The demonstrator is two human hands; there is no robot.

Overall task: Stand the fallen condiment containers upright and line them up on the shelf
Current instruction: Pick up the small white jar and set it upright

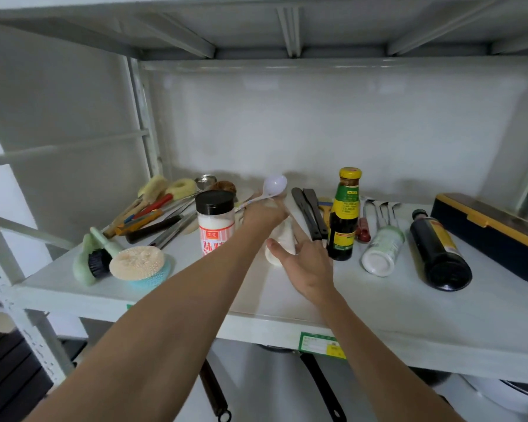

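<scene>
A white container lies on its side in the middle of the white shelf. My left hand covers its far end with the fingers curled over it. My right hand is at its near end, fingers spread, thumb against its side. A salt-like jar with a black lid stands upright to the left. To the right, a dark sauce bottle with a yellow cap also stands upright. Further right, a white-and-green bottle and a dark soy bottle lie on their sides.
Brushes, knives and a scrubber crowd the shelf's left part. A white spoon, black spatulas and metal spoons lie at the back. A navy box with a yellow trim sits at the right. Pans hang below the shelf.
</scene>
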